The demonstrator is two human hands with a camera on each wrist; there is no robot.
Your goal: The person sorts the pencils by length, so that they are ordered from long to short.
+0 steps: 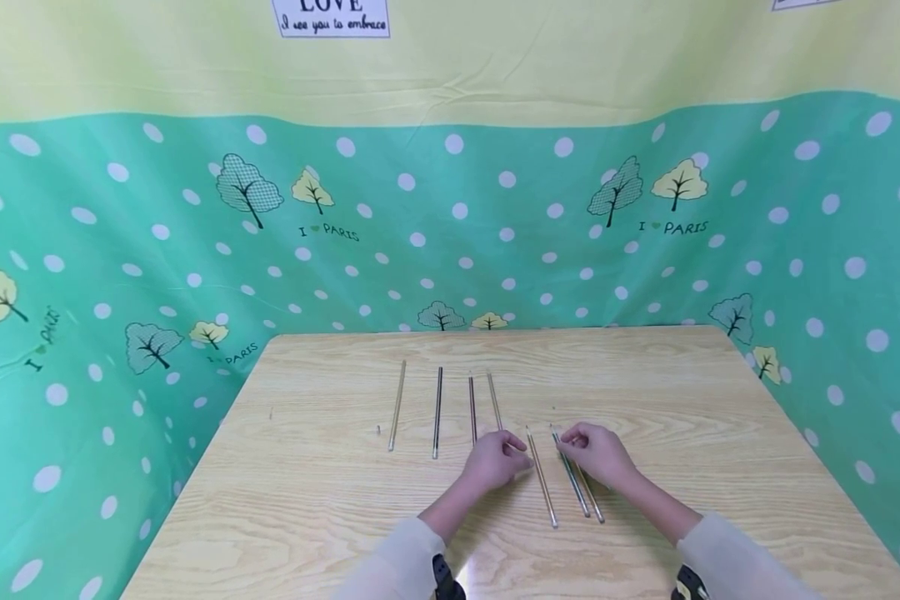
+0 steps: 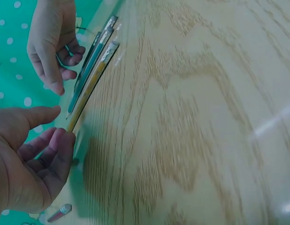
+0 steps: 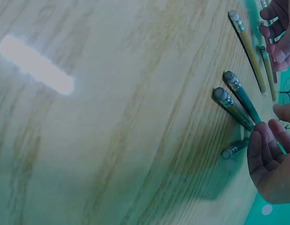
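Note:
Several pencils lie spaced in a row on the table. My left hand hovers beside a yellow pencil, thumb and fingers apart, fingertips right at its far end in the left wrist view. My right hand is over a green pencil and a yellowish pencil lying close together. Its fingers are loosely bent, with a gap to the thumb. In the right wrist view another eraser end shows below the right fingers, the rest hidden. Left of the hands lies a dark red pencil, its near end hidden by the left hand.
Farther left lie a black pencil and a tan pencil. Another tan pencil lies beyond the left hand. A tiny bit sits on the wooden table. Green dotted cloth hangs around the table's back and sides.

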